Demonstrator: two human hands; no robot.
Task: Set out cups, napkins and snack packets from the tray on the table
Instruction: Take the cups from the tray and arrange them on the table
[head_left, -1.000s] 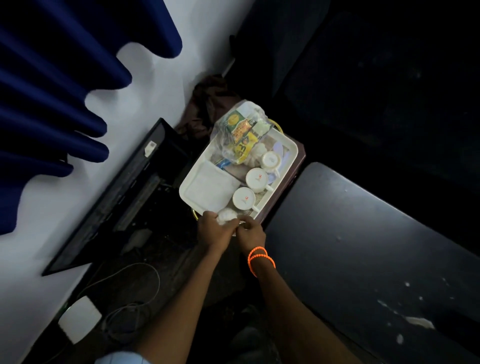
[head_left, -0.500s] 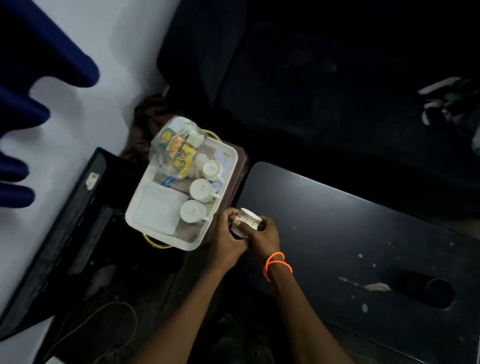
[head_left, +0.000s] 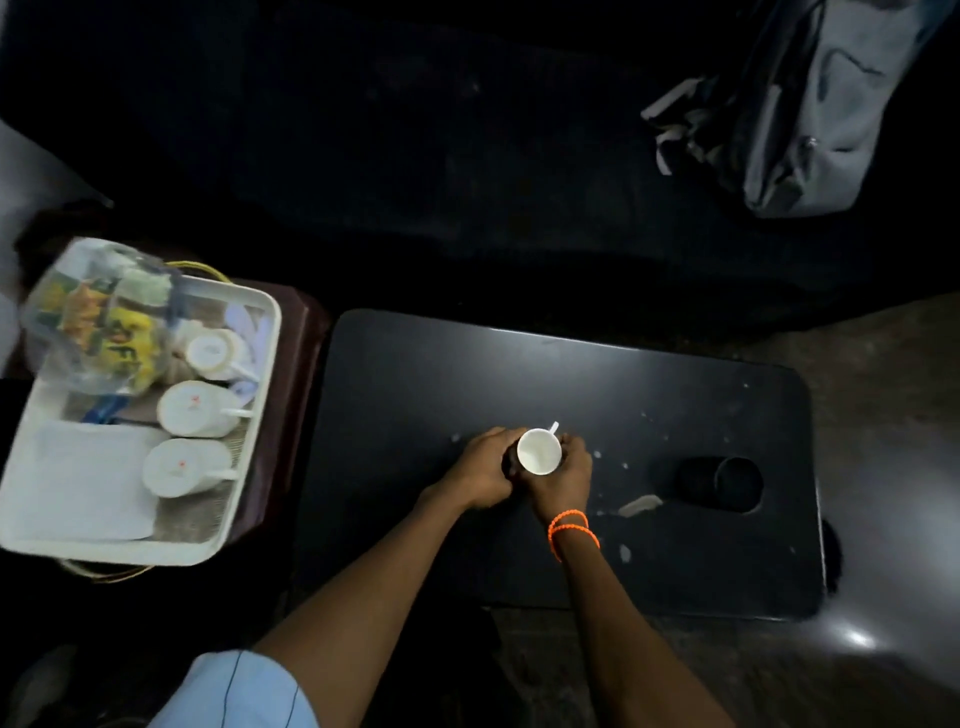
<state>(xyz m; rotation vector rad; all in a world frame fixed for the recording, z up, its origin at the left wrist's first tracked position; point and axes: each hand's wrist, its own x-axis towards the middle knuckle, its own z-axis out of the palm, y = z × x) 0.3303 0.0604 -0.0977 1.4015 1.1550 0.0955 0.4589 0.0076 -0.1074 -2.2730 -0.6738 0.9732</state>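
The black table (head_left: 649, 415) is lying to the right of the white tray (head_left: 262, 364), which is holding three overturned cups (head_left: 195, 408), a napkin stack (head_left: 78, 480) and a bag of snack packets (head_left: 98, 317). Both forearms are reaching forward over the table's near edge, the right wrist wearing orange bracelets (head_left: 571, 527). The left hand (head_left: 485, 470) and right hand (head_left: 563, 475) are curling around a white cup (head_left: 539, 451), upright near the table's middle.

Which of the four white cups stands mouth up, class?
The cup on the black table, held between the left hand and right hand. The other three lie in the tray showing their bases.
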